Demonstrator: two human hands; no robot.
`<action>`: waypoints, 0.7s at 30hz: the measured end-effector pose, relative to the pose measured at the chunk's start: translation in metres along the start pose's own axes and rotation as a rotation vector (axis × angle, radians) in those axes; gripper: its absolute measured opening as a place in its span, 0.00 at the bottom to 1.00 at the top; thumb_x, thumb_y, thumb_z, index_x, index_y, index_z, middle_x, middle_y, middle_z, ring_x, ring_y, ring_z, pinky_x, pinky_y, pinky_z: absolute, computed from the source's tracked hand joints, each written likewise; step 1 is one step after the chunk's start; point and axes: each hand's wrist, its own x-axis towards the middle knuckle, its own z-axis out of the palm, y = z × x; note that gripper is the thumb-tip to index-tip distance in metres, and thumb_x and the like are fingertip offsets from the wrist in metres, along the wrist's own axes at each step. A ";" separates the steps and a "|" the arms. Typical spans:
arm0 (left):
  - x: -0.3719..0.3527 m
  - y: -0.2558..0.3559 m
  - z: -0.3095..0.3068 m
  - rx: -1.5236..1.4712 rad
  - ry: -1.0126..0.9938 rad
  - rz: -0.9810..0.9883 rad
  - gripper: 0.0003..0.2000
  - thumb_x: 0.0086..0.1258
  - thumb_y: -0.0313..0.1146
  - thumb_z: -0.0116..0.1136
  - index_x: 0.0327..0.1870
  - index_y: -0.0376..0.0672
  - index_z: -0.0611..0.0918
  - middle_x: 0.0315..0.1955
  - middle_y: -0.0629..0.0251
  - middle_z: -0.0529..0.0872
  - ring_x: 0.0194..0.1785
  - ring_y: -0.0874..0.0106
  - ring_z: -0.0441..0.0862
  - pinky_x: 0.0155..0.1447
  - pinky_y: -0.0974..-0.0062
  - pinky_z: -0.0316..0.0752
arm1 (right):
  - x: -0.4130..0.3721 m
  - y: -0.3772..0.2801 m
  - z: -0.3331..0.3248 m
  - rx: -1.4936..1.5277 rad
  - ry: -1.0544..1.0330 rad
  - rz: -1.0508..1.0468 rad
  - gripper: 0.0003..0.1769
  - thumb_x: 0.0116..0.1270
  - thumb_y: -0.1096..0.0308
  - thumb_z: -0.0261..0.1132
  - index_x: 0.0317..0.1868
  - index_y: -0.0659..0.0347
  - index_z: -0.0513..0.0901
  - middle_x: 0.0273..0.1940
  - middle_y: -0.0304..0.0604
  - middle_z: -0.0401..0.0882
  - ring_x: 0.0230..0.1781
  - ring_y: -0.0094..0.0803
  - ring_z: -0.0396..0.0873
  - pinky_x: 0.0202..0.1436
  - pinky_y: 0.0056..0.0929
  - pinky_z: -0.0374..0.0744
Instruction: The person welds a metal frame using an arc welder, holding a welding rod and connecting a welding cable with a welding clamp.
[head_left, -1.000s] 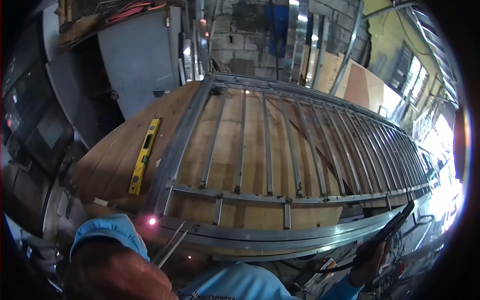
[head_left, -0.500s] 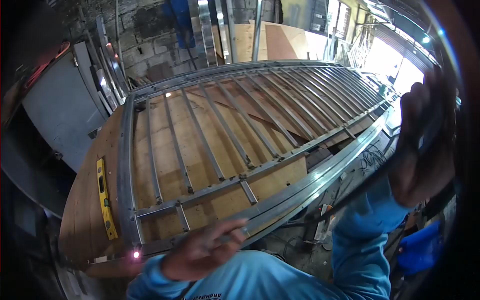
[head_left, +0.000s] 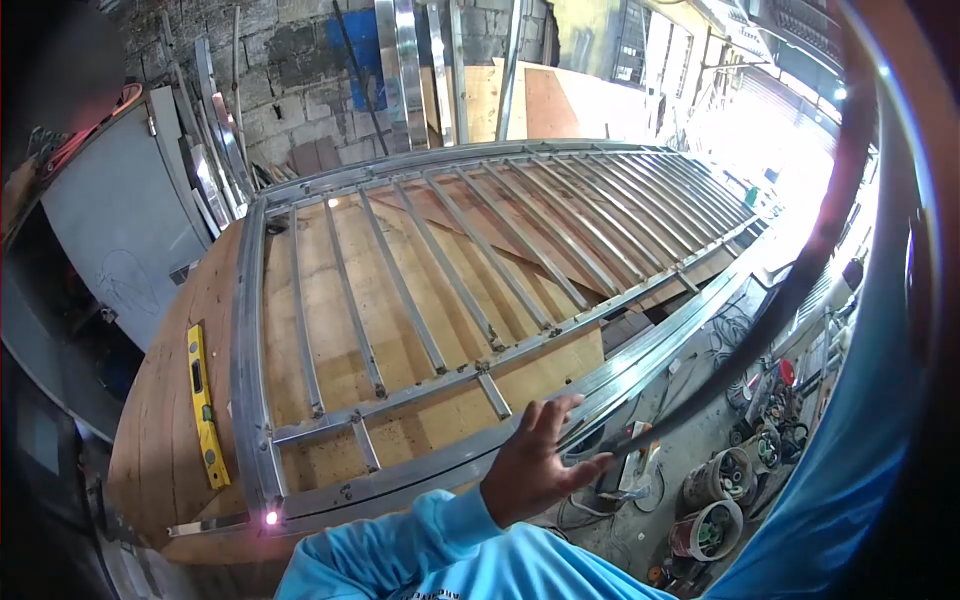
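My left hand [head_left: 540, 465] is raised over the near edge of the metal frame [head_left: 385, 405], its fingers and thumb spread and nothing in its grasp. A dark strap-like band [head_left: 740, 365], blurred and close to the camera, curves down from the upper right and ends near my left thumb. My right arm shows only as a blue sleeve [head_left: 850, 400] reaching up along the right edge; the hand itself is out of sight. The frame is a long rectangle of shiny square tubing with many parallel bars, lying flat on a plywood table [head_left: 180, 420].
A yellow spirit level [head_left: 205, 405] lies on the plywood at left. Buckets [head_left: 705, 532] of small parts, cables and tools crowd the floor at right. Metal lengths [head_left: 405, 80] lean on the block wall behind. A grey cabinet [head_left: 130, 230] stands at left.
My left hand has moved right and up, and its fingers have spread. My right hand has gone up out of view, leaving the sleeve close to the camera.
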 end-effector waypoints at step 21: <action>-0.010 -0.010 0.156 -0.176 -0.995 0.203 0.18 0.77 0.46 0.59 0.51 0.38 0.83 0.37 0.48 0.86 0.41 0.50 0.85 0.50 0.55 0.78 | -0.049 -0.016 -0.232 -0.995 -0.264 0.059 0.19 0.72 0.67 0.60 0.59 0.66 0.77 0.47 0.57 0.82 0.46 0.48 0.83 0.46 0.41 0.83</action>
